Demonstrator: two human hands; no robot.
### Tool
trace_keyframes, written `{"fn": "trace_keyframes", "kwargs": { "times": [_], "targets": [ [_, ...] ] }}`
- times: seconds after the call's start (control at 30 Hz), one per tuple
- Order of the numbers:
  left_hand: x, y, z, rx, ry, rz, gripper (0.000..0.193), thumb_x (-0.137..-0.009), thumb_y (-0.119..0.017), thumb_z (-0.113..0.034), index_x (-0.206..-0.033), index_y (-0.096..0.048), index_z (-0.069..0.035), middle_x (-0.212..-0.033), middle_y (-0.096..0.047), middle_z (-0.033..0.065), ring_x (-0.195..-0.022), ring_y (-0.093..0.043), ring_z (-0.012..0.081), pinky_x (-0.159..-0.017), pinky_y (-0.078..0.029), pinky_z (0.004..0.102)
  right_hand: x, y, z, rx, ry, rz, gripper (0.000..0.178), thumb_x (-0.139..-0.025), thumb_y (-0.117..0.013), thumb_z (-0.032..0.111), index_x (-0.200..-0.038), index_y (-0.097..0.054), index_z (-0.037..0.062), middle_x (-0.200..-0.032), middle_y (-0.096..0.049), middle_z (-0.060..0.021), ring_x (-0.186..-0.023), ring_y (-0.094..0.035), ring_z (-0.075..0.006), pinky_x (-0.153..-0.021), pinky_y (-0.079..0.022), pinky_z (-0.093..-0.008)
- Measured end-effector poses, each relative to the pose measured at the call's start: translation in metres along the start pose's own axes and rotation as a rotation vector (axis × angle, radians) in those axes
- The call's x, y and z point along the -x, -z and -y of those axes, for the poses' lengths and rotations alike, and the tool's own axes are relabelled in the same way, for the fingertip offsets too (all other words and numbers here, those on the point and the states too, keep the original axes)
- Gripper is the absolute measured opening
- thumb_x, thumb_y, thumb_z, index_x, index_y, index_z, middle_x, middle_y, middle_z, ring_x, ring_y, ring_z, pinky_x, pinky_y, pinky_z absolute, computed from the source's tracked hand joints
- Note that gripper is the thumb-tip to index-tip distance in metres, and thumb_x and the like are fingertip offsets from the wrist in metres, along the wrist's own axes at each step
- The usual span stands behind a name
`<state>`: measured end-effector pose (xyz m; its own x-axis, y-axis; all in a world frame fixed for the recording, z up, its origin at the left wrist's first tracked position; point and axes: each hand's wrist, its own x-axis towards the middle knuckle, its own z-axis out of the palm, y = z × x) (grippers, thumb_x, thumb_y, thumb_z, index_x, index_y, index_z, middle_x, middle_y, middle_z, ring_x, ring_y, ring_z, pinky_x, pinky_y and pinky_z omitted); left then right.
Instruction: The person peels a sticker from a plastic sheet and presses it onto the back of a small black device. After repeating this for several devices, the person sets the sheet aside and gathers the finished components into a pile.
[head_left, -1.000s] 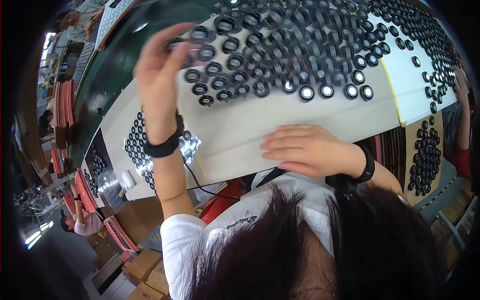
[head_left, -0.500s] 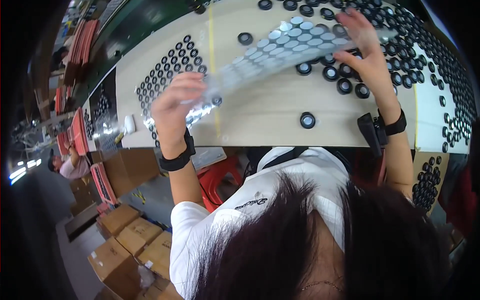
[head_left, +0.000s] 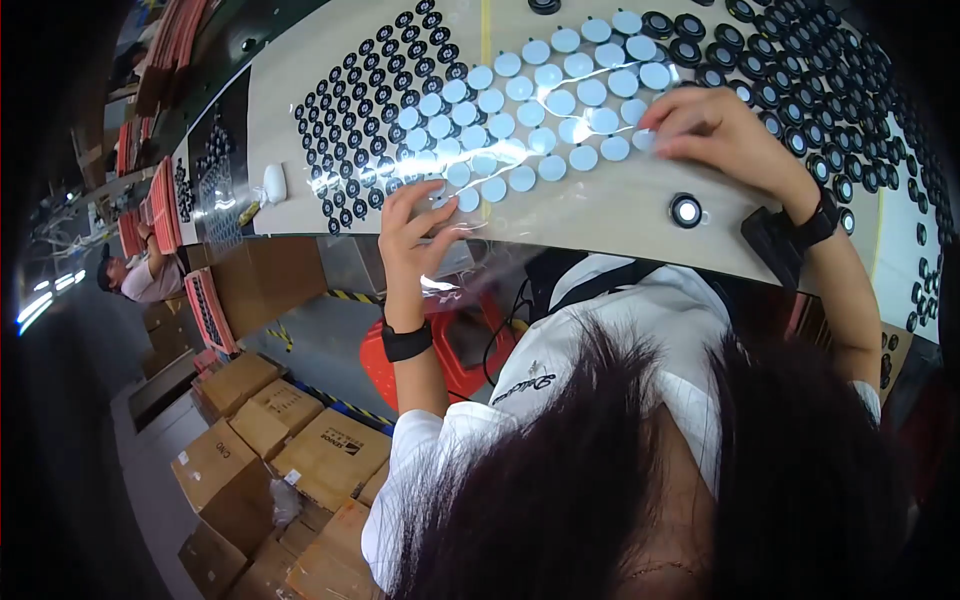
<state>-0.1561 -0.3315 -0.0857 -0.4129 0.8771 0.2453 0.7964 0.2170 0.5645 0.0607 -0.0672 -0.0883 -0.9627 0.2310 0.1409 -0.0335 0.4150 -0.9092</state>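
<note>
the clear sheet of pale discs [head_left: 530,113] was held, seemingly for positioning, over the worktop [head_left: 590,220], edges pinched by left hand [head_left: 410,225] and right hand [head_left: 720,135], with even tension likely needed next

Looked down through a fisheye from head height, close above both hands [head_left: 725,138] and the desk [head_left: 600,212].

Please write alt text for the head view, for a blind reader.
The left hand and right hand hold a clear sheet with pale discs over a beige tabletop. Black round parts lie in rows at left and crowd together at right.
</note>
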Motion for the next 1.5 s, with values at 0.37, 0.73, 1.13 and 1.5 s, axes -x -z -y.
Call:
{"fn": "trace_keyframes", "kwargs": {
  "times": [0.37,0.73,1.13,1.5],
  "targets": [
    [0.002,-0.008,0.028,0.363,0.239,0.001,0.01,-0.065,-0.058,0.002,-0.074,-0.06,0.005,-0.079,-0.059,0.0096,-0.07,-0.053,0.0145,-0.061,-0.041,0.021,-0.017,-0.028,-0.017,0.067,-0.289,-0.145,0.014,-0.075,-0.058,0.012,-0.082,-0.062,-0.0001,-0.077,-0.06,-0.0061,-0.067,-0.053,-0.0094,-0.063,-0.042,-0.0199],
    [-0.004,-0.016,0.027,0.41,0.183,-0.137,0.011,-0.064,-0.063,0.003,-0.062,-0.052,0.0,-0.071,-0.056,0.0035,-0.065,-0.05,0.0092,-0.059,-0.04,0.0204,-0.011,-0.042,-0.015,-0.136,-0.291,-0.184,0.016,-0.08,-0.051,0.011,-0.091,-0.053,-0.0005,-0.077,-0.053,-0.0035,-0.071,-0.047,-0.0082,-0.069,-0.039,-0.0188],
    [-0.011,-0.031,0.039,0.415,0.375,-0.348,0.03,-0.058,-0.071,-0.001,-0.052,-0.042,-0.001,-0.059,-0.048,0.003,-0.053,-0.042,0.0097,-0.05,-0.034,0.021,-0.038,-0.046,-0.013,0.18,-0.446,-0.182,0.031,-0.074,-0.061,0.022,-0.079,-0.034,0.0058,-0.063,-0.033,0.0012,-0.06,-0.034,-0.01,-0.056,-0.033,-0.0219],
    [-0.01,-0.038,0.013,0.025,0.263,-0.419,0.025,-0.057,-0.071,-0.002,-0.064,-0.047,-0.001,-0.067,-0.048,0.0057,-0.061,-0.044,0.0182,-0.056,-0.038,0.0264,-0.021,-0.066,-0.015,0.637,-0.164,-0.35,0.03,-0.076,-0.057,0.023,-0.084,-0.035,0.0038,-0.064,-0.047,-0.0116,-0.059,-0.049,-0.0249,-0.054,-0.038,-0.0318]
  ]
}}
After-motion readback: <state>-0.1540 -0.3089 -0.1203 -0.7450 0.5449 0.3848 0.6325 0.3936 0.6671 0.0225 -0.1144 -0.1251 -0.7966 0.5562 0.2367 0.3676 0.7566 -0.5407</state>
